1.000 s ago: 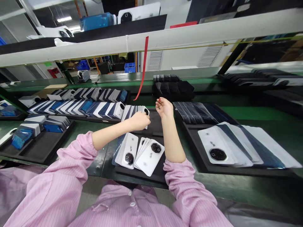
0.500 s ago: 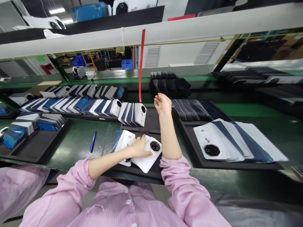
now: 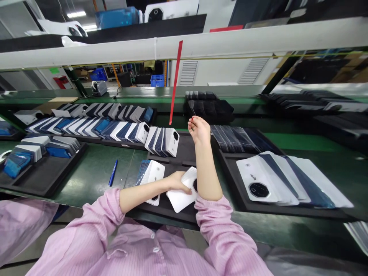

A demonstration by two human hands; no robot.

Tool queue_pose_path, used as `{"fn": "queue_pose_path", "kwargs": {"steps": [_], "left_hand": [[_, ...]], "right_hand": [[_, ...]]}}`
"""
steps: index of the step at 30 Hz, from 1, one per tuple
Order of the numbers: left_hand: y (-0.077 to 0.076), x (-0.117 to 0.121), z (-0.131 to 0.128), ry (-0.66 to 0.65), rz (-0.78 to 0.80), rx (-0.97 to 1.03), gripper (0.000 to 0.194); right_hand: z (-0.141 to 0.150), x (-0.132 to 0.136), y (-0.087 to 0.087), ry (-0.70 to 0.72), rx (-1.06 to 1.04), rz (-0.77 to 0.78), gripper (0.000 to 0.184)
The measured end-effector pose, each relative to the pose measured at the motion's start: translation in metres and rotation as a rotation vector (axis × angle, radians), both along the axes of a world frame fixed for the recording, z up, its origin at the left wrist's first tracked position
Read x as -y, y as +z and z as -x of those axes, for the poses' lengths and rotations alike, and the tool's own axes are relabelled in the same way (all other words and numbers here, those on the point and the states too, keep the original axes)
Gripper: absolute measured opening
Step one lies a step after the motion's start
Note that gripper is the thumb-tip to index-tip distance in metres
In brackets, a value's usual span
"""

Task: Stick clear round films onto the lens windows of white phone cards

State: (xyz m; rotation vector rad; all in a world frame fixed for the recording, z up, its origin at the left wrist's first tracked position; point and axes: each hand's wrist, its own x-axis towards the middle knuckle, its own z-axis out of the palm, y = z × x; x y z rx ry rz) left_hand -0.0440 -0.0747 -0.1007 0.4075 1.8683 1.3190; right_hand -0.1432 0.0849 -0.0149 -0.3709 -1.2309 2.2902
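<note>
My left hand [image 3: 176, 181] reaches across my body and is closed on the edge of a fanned stack of white phone back covers [image 3: 180, 197], tilting it up off the black foam tray [image 3: 188, 151]. A second fanned stack of covers [image 3: 150, 172] lies just left of it on the same tray. A third stack [image 3: 163, 140] stands at the tray's far end. My right hand [image 3: 199, 130] is held up above the tray's far right corner. Its fingers are loosely curled, and I cannot see anything in them. My right forearm hides part of the gripped stack.
A blue pen [image 3: 113, 173] lies on the green bench left of the tray. Long rows of covers [image 3: 100, 128] run to the left. A tray of larger white panels [image 3: 260, 180] sits right. A red strip [image 3: 174, 84] hangs from the shelf rail.
My left hand came back from the far stack to the near right stack, then gripped it and tipped it up. My right hand stayed raised.
</note>
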Motion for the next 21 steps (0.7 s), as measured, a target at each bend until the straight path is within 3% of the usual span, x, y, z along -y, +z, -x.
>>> {"fn": "queue_pose_path", "kwargs": {"steps": [4,7,12,14,17,21], "left_hand": [[0.021,0.026,0.019,0.138,-0.221,0.092,0.059],[0.054,0.049,0.036,0.221,-0.4,0.059,0.061],[0.107,0.077,0.044,0.232,-0.686,0.054,0.066],[0.117,0.082,0.038,0.232,-0.774,0.133,0.063],[0.119,0.086,0.024,0.287,-0.847,0.192,0.052],[0.113,0.09,0.01,0.259,-0.784,0.241,0.049]], "right_hand": [[-0.02,0.011,0.024,-0.02,-0.128,-0.085,0.016],[-0.039,0.023,0.042,-0.072,-0.258,-0.17,0.027],[-0.072,0.05,0.058,-0.118,-0.372,-0.361,0.01],[-0.086,0.059,0.062,-0.155,-0.396,-0.539,0.005],[-0.102,0.067,0.065,-0.282,-0.462,-1.006,0.01],[-0.114,0.076,0.066,-0.475,-0.501,-1.491,0.008]]}}
